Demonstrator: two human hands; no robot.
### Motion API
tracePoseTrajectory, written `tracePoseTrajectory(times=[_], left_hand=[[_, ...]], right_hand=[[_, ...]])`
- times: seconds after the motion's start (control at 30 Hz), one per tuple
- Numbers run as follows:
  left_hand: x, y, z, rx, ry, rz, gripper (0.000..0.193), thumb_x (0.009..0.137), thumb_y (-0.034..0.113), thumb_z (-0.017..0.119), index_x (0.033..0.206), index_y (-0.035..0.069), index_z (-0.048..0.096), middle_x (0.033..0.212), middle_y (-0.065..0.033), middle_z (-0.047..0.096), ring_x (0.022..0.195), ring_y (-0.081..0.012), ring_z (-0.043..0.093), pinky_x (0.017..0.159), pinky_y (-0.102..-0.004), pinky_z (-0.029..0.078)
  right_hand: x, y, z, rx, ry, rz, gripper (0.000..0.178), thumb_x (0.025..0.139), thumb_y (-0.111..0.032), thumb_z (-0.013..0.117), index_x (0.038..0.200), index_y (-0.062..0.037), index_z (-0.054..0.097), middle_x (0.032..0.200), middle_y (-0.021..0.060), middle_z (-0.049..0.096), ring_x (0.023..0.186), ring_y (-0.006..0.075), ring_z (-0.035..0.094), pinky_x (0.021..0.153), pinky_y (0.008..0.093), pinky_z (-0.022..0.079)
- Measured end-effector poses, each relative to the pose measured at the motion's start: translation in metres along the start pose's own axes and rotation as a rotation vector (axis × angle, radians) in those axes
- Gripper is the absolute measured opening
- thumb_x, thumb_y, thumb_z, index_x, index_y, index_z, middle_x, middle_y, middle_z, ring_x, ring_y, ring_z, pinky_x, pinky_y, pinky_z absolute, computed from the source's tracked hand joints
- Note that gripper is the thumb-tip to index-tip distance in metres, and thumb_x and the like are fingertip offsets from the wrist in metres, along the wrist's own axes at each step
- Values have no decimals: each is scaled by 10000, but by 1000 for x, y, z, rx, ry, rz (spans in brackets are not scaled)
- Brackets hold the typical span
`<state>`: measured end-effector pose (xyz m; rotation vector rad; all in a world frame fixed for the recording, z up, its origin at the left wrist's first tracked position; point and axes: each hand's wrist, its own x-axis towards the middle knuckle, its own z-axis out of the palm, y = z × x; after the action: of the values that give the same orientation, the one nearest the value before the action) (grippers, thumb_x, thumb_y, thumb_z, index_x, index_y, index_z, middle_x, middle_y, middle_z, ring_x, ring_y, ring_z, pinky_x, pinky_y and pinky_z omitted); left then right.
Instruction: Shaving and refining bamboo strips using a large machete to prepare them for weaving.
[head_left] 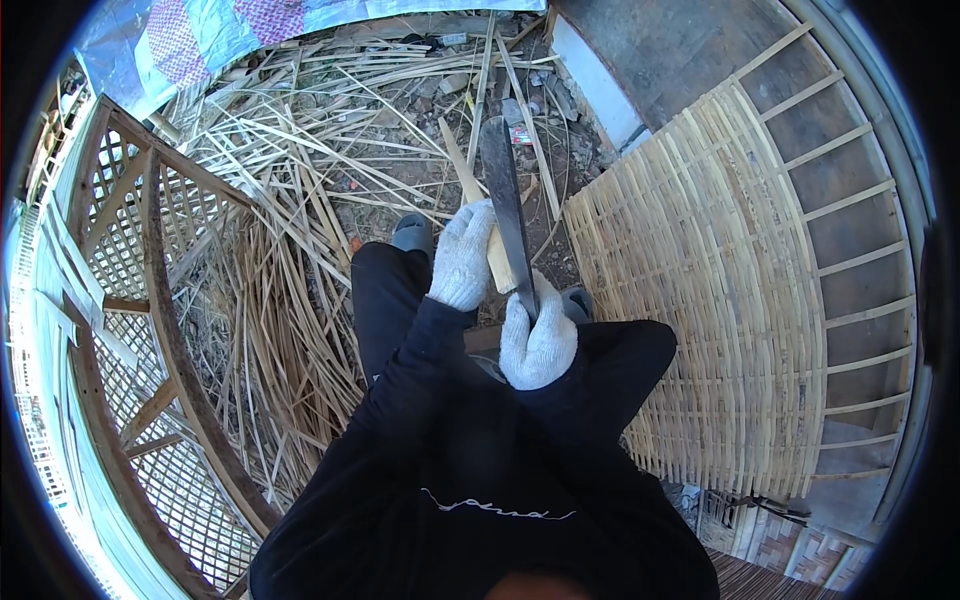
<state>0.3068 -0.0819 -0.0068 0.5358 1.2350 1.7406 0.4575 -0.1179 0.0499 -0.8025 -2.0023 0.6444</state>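
Note:
White knit gloves cover both of my hands, which are close together in front of my knees. My left hand point(464, 256) is wrapped round a pale bamboo piece point(499, 262), whose narrow end points away from me. In my right hand point(541, 342) is a machete point(508, 190) with a broad dark blade, gripped low down and pointing up and away. The blade lies along the right side of the bamboo piece, and from here I cannot tell whether the two touch. The machete's handle is hidden in my glove.
A woven bamboo panel point(710, 300) with slats sticking out stands to my right. Left of me is a wooden lattice frame point(160, 300) beside a heap of thin bamboo strips point(275, 320). More strips litter the ground ahead, before a blue and white tarp point(215, 40).

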Motion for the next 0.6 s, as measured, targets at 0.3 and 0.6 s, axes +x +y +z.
tracePoseTrajectory(times=[0.3, 0.6], left_hand=[[6, -5, -6, 116, -14, 90, 278, 1029, 290, 546, 1158, 55, 620, 776, -39, 610, 597, -119, 606, 482, -238, 496], [0, 9, 2, -21, -3, -29, 315, 1035, 232, 507, 1158, -28, 636, 1051, -74, 642, 957, -142, 603, 869, -287, 470]], right_hand=[[3, -4, -1, -13, 9, 46, 303, 947, -25, 583, 1241, 48, 571, 1000, 233, 715, 890, 344, 739, 730, 371, 592], [6, -3, 0, -1, 13, 53, 303, 950, -37, 585, 1245, 31, 570, 1016, 233, 712, 894, 337, 739, 718, 377, 594]])
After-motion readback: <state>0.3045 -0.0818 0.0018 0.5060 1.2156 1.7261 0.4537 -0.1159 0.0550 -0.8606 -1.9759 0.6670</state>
